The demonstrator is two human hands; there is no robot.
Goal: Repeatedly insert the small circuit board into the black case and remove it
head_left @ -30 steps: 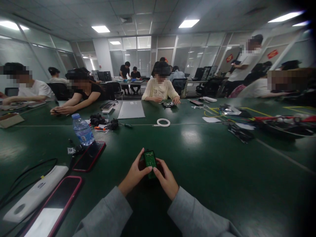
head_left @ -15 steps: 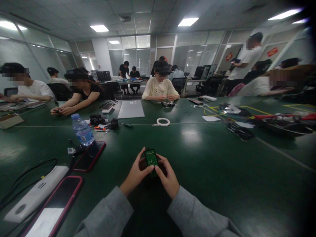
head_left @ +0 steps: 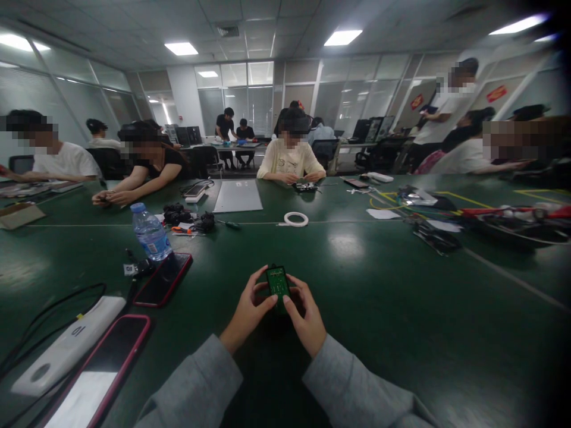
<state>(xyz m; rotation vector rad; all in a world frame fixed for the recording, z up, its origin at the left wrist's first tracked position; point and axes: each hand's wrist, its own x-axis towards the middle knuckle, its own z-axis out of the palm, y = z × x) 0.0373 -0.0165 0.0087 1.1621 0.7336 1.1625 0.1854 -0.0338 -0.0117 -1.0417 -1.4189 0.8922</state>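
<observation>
A small green circuit board [head_left: 278, 280] in a black frame or casing is held up between my two hands, just above the table. On its left edge, my left hand [head_left: 250, 306] is closed around it, with the thumb pressed on the lower face. From the other side my right hand [head_left: 307, 312] grips the right edge, its thumb also on the lower part of the board. The fingers behind the board are partly hidden, and so is its underside.
On the green table [head_left: 379, 333], a water bottle [head_left: 151, 235], two red-edged phones [head_left: 164, 279] and a white power bank [head_left: 71, 345] lie to the left. Ahead are a white ring-shaped coil [head_left: 296, 219] and a grey laptop-like panel [head_left: 238, 196]. Several people sit around; black parts [head_left: 435, 235] lie right.
The circuit board has shifted slightly to the right in the view and looks a little more upright. Both hands still hold it, and my thumbs have moved slightly up its face.
</observation>
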